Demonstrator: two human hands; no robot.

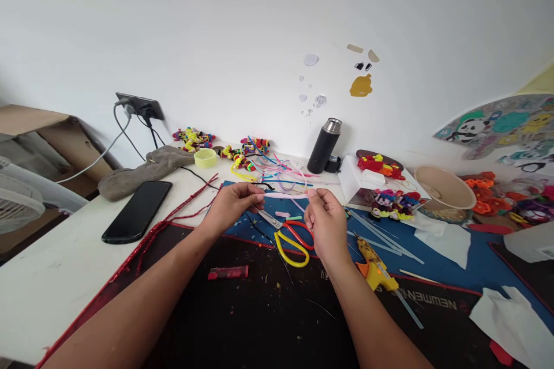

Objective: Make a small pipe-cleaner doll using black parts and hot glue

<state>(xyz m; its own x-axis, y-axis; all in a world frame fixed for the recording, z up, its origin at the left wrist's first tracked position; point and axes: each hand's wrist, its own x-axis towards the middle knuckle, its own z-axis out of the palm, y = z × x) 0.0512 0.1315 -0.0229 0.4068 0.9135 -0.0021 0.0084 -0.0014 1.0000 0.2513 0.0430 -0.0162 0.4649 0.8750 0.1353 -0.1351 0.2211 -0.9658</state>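
A pale pink strip (285, 196) is stretched level between my two hands above the mat. My left hand (237, 203) pinches its left end between thumb and fingers. At the other end, my right hand (324, 216) grips it near the fingertips. Below and between the hands lie scissors (292, 249) with one yellow and one red handle, their blades pointing up and left. Behind the strip is a tangle of coloured stems (281, 170). To the right of my right hand rests a yellow glue gun (375, 265) with a glue stick in it.
A black phone (137, 211) and red twisted cords (158, 230) are at left. A red lighter-like item (228, 273) lies on the dark mat (242, 323). Behind stand a black flask (324, 146) and a white box (352, 180). A beige bowl (445, 187) is at right.
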